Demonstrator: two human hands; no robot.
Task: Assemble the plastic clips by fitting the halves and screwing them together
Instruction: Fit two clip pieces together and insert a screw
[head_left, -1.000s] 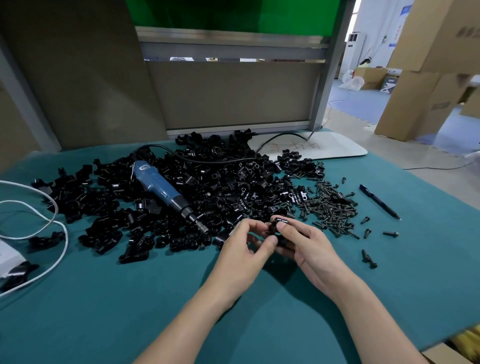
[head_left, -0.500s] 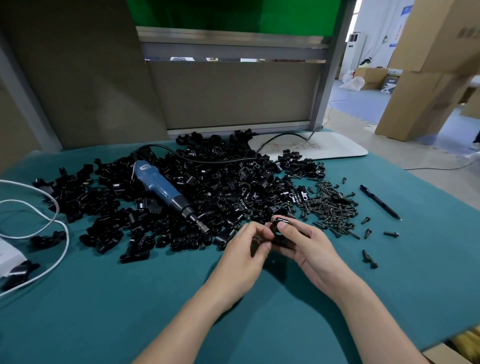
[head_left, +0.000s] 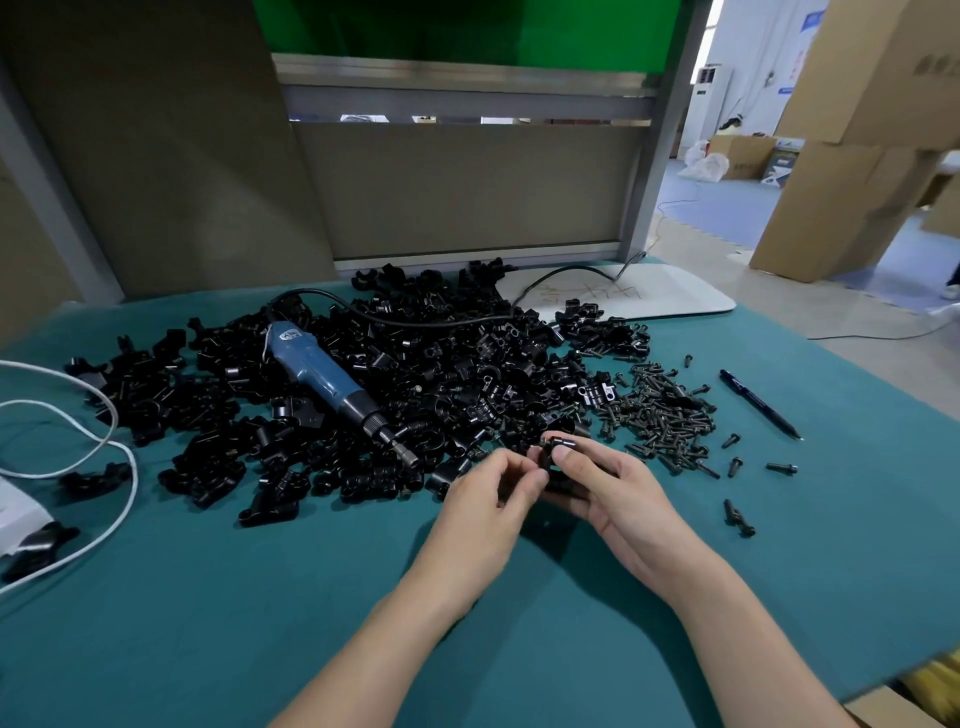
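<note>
Clip halves (head_left: 415, 395) lie in a broad black heap across the far middle of your teal bench (head_left: 260, 597). The blue electric screwdriver (head_left: 322, 379) rests on top of the heap, and a smaller scatter of screws (head_left: 665, 415) lies just to its right. At the heap's near edge your hands meet on one clip (head_left: 558, 447): your right hand (head_left: 618, 493) has its grip curled round it with the thumb on top, and your left hand (head_left: 483, 499) keeps a narrow fingertip grip on its left side.

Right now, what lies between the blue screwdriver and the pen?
In the head view, black clip halves and then a heap of screws lie between the screwdriver and the pen.
</note>
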